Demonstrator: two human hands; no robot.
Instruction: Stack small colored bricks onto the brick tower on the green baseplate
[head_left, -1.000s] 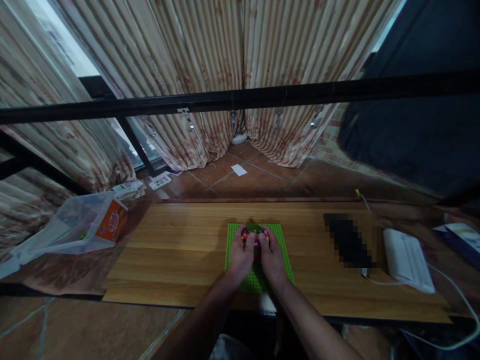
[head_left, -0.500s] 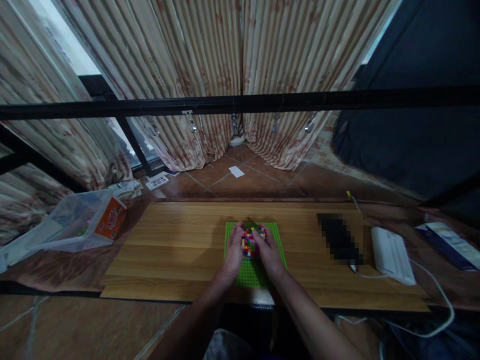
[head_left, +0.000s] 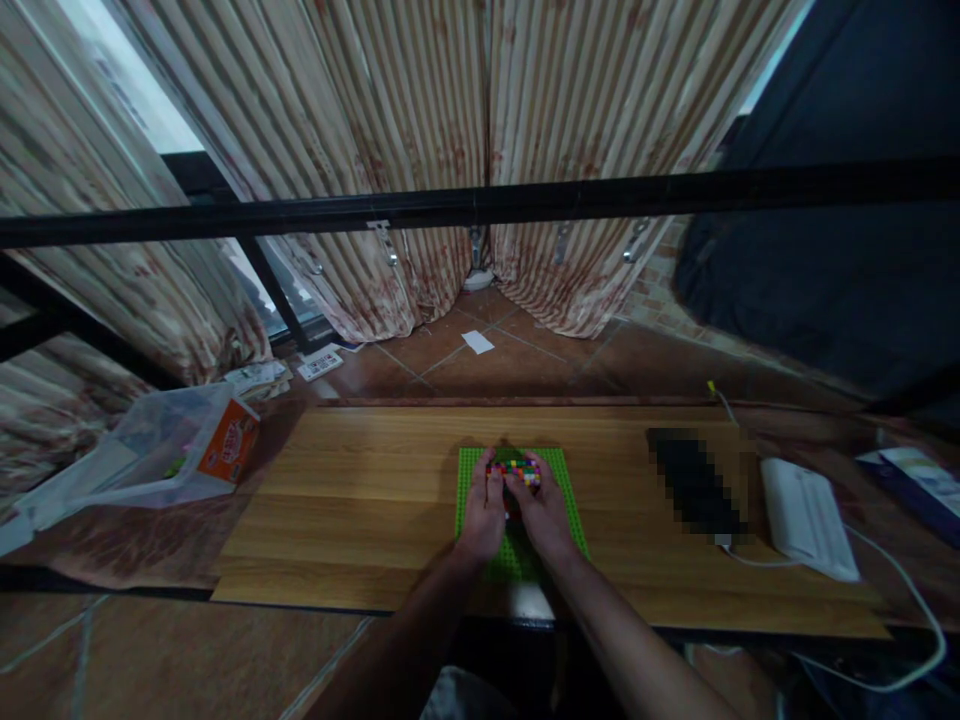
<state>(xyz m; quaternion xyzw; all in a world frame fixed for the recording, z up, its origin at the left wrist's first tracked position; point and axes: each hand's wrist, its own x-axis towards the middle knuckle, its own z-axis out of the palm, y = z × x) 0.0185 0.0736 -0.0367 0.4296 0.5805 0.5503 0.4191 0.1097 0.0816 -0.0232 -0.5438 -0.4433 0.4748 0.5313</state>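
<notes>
Both my hands are around a multicoloured block of small toy bricks (head_left: 520, 468), over a green studded baseplate (head_left: 517, 562) on the wooden table. My left hand (head_left: 482, 515) closes on the block's left side, its thumb lying over the near face. From the right, my right hand (head_left: 543, 512) grips it with the thumb across the near side as well. Fingers and thumbs cover much of the block. Whether it is fixed to the baseplate or lifted off it, I cannot tell.
A clear plastic bin (head_left: 161, 440) with an orange label stands left of the wooden table (head_left: 352, 500). On the right lie a pixelated dark object (head_left: 697, 485) and a white device (head_left: 808, 518) with a white cable. A black rail (head_left: 420, 208) crosses beyond the table, before striped curtains.
My thumbs have come closer together over the near side of the block, and less of its coloured surface shows. The whole view has shifted slightly.
</notes>
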